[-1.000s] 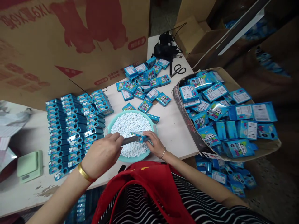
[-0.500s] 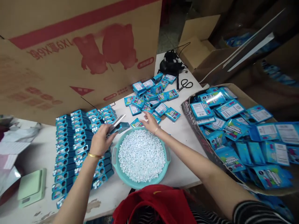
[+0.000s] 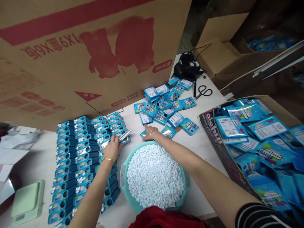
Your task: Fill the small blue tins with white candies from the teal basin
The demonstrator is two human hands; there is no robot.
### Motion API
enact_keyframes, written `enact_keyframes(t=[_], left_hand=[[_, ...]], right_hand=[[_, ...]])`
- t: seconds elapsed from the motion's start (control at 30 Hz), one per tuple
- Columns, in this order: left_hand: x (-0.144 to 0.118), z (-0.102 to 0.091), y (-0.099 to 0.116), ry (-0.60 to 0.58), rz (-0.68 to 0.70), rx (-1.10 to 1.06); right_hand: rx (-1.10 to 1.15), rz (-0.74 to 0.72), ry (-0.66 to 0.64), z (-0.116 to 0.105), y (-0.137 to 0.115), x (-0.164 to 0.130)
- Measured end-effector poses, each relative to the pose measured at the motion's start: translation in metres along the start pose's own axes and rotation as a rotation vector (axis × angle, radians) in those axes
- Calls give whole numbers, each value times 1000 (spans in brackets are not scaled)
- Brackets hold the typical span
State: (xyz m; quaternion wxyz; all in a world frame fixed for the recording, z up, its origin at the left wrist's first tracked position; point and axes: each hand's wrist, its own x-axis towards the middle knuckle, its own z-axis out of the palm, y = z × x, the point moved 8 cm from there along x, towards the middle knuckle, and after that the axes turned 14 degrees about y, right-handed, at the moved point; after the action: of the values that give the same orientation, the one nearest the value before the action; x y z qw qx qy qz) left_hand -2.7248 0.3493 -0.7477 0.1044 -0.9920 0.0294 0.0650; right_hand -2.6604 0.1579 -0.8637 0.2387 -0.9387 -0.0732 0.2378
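My left hand [image 3: 113,148] holds a silver scoop [image 3: 124,135] together with a small blue box [image 3: 125,141], lowered onto the right edge of the rows of filled blue boxes [image 3: 83,152]. My right hand [image 3: 150,133] reaches past the teal basin [image 3: 123,177] of white candies [image 3: 154,175] and rests its fingers on a loose blue box [image 3: 144,134] at the near edge of the scattered pile of blue boxes [image 3: 166,106]. A gold bangle sits on the left wrist, a thin bracelet on the right.
A large cardboard box [image 3: 83,53] stands behind the table. A carton [image 3: 258,142] full of flat blue boxes sits at the right. Scissors [image 3: 201,92] and a black bundle [image 3: 187,67] lie at the far table corner. A green scale [image 3: 27,201] is at the near left.
My left hand carried the scoop and filled box from the basin left to the rows. My right hand moved from the basin forward to a loose box in the pile.
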Motion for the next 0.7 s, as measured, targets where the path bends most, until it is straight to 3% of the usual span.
enact_keyframes(t=[0.17, 0.33, 0.43, 0.53, 0.63, 0.7], left_hand=[[9, -6, 0, 119, -29, 38], [4, -11, -6, 202, -66, -41], [-14, -18, -3, 238, -50, -143], [-44, -32, 5, 293, -13, -264], [-80, -44, 17, 305, 37, -430], [-105, -46, 26, 247, 77, -525]], right_hand=[[101, -77, 162, -23, 6, -12], [518, -318, 664, -89, 4, -61], [810, -356, 796, -118, 14, -101], [1253, -159, 701, -120, 38, -130], [1651, 127, 443, -95, 58, -155], [1799, 235, 282, -79, 65, -177]])
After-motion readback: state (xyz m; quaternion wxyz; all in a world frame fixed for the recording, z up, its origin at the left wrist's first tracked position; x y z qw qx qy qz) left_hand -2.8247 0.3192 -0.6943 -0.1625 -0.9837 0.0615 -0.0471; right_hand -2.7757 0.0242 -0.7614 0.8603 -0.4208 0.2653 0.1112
